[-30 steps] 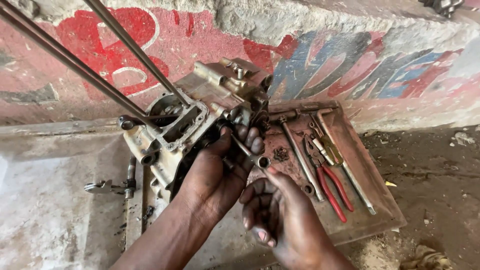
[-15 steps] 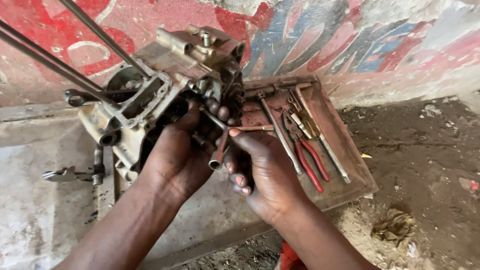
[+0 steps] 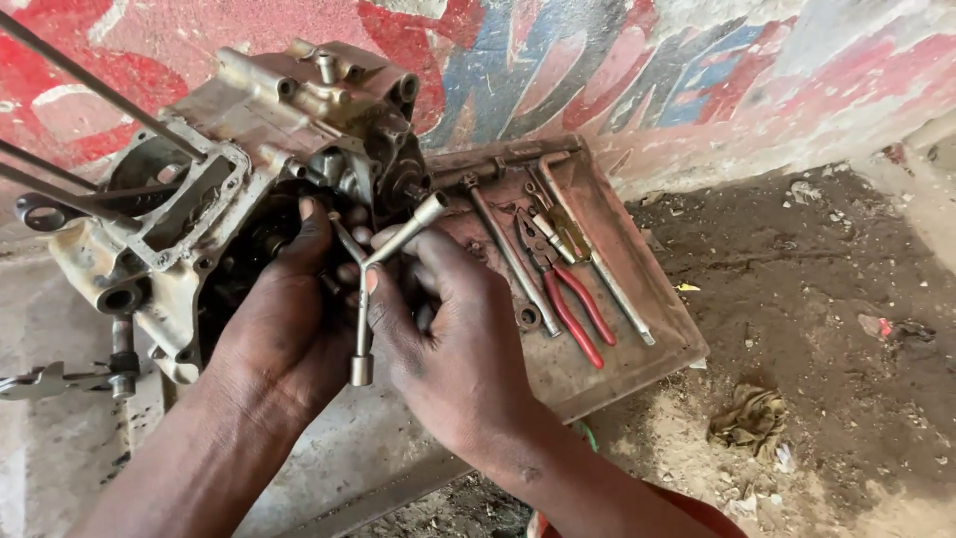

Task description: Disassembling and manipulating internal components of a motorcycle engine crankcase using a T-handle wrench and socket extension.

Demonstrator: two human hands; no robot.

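Note:
A greasy metal engine casing [image 3: 249,149] stands on the concrete ledge against the painted wall. My left hand [image 3: 289,299] rests flat against the casing's dark open side, fingers spread over it. My right hand [image 3: 448,339] grips a three-armed socket wrench [image 3: 363,299] just in front of the casing; one arm points up right, one hangs down, and the third reaches toward the casing behind my fingers.
A rusty flat tray [image 3: 597,349] to the right holds red-handled pliers [image 3: 568,304], a long wrench [image 3: 508,254] and other tools. Spanners [image 3: 60,379] lie at the left on the ledge. Long metal rods [image 3: 90,90] run up left. Dirt ground with a rag [image 3: 747,418] lies right.
The view has shifted right and closer. My right hand has turned over and taken a firmer hold of the three-armed wrench, whose lower arm now hangs straight down. The left hand stays on the casing.

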